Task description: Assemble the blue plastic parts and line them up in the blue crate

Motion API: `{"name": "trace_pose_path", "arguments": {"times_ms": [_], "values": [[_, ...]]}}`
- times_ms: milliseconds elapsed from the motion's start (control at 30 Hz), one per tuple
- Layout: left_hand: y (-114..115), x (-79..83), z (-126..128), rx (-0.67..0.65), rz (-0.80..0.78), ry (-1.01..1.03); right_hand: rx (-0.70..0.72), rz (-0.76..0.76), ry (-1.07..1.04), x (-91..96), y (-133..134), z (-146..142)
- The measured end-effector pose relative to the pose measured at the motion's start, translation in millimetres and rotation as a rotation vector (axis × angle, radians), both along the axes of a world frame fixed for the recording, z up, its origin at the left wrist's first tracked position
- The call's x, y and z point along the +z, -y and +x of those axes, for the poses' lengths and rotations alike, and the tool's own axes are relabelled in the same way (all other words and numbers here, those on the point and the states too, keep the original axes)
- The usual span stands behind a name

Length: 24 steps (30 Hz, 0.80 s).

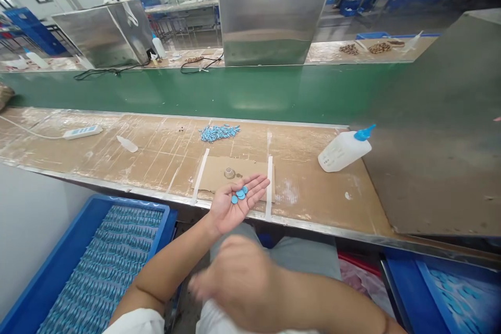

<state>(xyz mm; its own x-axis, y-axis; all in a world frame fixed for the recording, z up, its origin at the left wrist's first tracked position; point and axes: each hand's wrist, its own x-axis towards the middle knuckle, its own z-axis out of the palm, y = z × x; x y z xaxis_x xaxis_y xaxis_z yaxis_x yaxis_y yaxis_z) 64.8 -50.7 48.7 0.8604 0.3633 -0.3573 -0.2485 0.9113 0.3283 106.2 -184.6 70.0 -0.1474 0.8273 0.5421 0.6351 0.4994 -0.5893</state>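
Cradling small blue discs (239, 194) in the flat, upturned left hand (235, 203) over the table (313, 193). Likely handling light and slippery, best pinched by the rims. Blurring near, the right hand (235, 282), grip impossible to tell.

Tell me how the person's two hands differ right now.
The left hand is sharp, palm up over the workbench edge, cradling small blue discs; the right hand is motion-blurred, back up, low over the lap, its contents hidden. Both are bare.
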Motion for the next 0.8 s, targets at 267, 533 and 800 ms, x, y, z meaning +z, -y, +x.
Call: {"name": "trace_pose_path", "arguments": {"times_ms": [267, 533, 800], "values": [[-31, -11.1, 19, -0.009, -0.037, -0.077, -0.348, -0.115, -0.027, -33.1, -64, 92], [-55, -2.1, 42, -0.079, -0.163, -0.1, -0.247, -0.265, -0.06, -16.5, -86, 126], [-67, -13.2, 31, 0.011, -0.041, -0.123, -0.358, -0.286, -0.821, -19.7, -88, 117]]}}
